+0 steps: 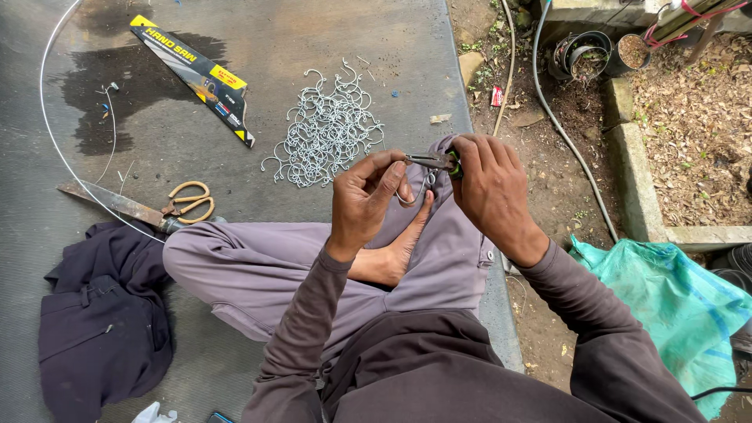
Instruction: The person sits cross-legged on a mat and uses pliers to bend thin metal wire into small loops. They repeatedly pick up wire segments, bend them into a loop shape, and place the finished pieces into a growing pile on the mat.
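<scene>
The right hand [489,184] squeezes pliers [433,161] pointing left. Their tip bites a wire [424,186] that the left hand [368,200] pinches just below.

Soft even daylight, faint shadows, no glare; sharp focus throughout; slight wide-angle bending at edges.

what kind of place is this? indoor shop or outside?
Likely an outdoor work spot at the edge of a garden: a grey floor mat borders bare dirt with a hose, a raised bed of dry leaves, and plant pots.
</scene>
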A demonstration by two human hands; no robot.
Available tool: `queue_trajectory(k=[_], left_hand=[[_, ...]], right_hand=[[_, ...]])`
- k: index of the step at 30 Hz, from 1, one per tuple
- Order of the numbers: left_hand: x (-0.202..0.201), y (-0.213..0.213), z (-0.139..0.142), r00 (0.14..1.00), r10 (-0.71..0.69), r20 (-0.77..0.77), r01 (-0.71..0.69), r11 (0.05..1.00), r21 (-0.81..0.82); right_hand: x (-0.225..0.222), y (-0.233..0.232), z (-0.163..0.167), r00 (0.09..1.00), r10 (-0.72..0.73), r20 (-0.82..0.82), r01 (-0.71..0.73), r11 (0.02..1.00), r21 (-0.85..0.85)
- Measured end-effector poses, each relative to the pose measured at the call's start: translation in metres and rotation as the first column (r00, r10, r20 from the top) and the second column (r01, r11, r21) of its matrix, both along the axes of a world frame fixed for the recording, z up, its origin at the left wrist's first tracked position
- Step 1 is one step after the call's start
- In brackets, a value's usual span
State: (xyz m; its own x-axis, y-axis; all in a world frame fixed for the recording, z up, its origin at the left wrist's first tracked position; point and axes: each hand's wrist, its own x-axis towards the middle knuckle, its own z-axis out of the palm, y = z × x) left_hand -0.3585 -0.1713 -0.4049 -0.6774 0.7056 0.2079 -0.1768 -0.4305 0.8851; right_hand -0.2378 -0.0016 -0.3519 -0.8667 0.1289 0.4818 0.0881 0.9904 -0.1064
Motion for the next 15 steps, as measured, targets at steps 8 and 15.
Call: queue_trajectory(k=[8, 15], left_hand=[[-0.001, -0.009, 0.006, 0.998, 0.068, -0.010, -0.068, 0.992, -0.111], [-0.015, -0.020, 0.005, 0.769, 0.165, -0.618, -0.313, 0.939, -0.139]], right_hand=[[-0.001, 0.004, -0.010, 0.998, 0.053, 0.017, -0.051, 0.995, -0.091], [0.004, 0.020, -0.003, 0.864, 0.336, 0.376, -0.106, 0.850, -0.517]])
